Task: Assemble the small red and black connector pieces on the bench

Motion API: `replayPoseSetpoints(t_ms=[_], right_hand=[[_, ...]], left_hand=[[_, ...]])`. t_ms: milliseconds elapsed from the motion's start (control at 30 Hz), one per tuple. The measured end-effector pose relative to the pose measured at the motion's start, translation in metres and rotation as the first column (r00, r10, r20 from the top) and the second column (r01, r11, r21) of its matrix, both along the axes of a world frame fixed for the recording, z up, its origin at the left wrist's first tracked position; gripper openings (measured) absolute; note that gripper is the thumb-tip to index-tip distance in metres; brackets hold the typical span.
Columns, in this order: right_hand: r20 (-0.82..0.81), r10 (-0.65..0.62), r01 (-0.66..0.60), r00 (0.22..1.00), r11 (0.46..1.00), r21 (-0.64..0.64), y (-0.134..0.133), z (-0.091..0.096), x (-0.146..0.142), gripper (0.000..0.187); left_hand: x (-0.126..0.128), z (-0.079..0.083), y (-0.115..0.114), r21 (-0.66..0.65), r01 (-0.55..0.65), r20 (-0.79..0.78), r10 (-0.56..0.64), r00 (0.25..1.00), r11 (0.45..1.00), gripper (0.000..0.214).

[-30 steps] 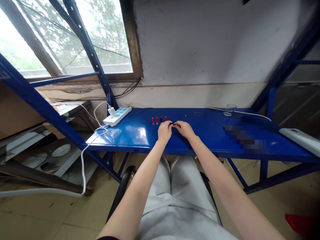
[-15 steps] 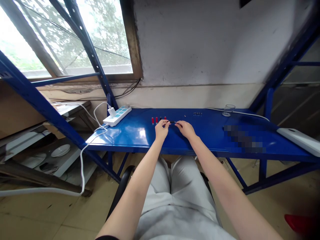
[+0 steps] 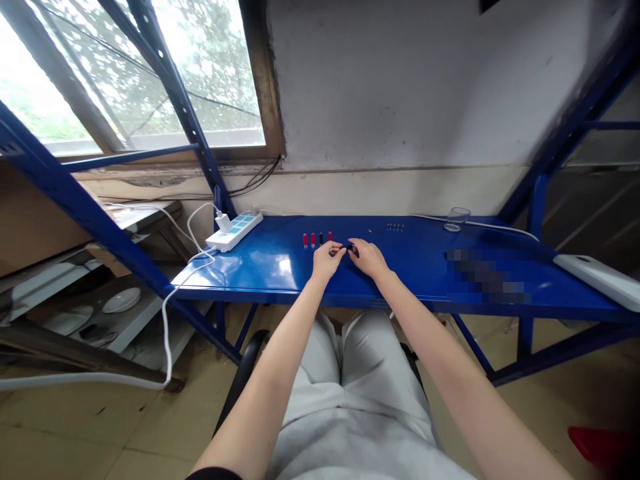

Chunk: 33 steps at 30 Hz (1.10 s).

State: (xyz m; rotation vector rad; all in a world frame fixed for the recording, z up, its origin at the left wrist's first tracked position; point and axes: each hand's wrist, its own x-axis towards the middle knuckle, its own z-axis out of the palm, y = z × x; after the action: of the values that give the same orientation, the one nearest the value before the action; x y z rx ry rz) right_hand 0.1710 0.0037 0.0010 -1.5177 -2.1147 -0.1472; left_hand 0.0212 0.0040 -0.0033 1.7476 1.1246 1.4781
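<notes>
Over the blue table, my left hand pinches a slim black cylindrical piece between thumb and fingertips. My right hand grips its other end, so the two hands meet with their fingertips almost touching. Much of the piece is hidden by the fingers. Just beyond my left hand is a short row of small cylinders with pale ends: red ones and a black one. Several tiny metallic parts lie in a line farther back on the right.
A white power strip with a plugged-in cable lies at the table's left end. Towards the back right stands a clear glass. A blurred-out dark object lies to the right, near a white flat device at the edge.
My hands have come closer together around the black piece, and less of it shows between them. My right hand has shifted slightly left.
</notes>
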Motion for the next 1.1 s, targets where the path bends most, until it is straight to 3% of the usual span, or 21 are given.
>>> replayPoseSetpoints(t_ms=[367,600,733,900,1100], right_hand=[[0.004,0.027,-0.027,1.0,0.999,0.021,0.0,-0.002,0.0,0.037],[0.062,0.004,-0.003,0.998,1.0,-0.012,-0.005,0.005,-0.006,0.026],[0.056,-0.053,0.053,0.997,0.999,-0.011,0.0,0.008,-0.01,0.023],[-0.158,-0.135,0.128,0.978,0.99,-0.055,0.022,0.004,-0.014,0.02],[-0.255,-0.185,0.142,0.949,0.974,-0.177,0.044,-0.002,-0.027,0.018]], left_hand=[[-0.001,-0.006,0.005,0.046,0.001,-0.068,0.002,0.998,0.999,0.014],[0.001,-0.006,0.004,0.033,0.001,-0.051,0.001,0.999,0.999,0.014],[0.0,0.002,0.0,-0.018,-0.026,0.092,0.028,0.995,1.0,0.025],[-0.008,0.007,0.001,-0.129,-0.236,0.378,0.268,0.886,0.963,0.029],[-0.013,0.005,0.006,-0.207,-0.28,0.469,0.346,0.812,0.937,0.023]])
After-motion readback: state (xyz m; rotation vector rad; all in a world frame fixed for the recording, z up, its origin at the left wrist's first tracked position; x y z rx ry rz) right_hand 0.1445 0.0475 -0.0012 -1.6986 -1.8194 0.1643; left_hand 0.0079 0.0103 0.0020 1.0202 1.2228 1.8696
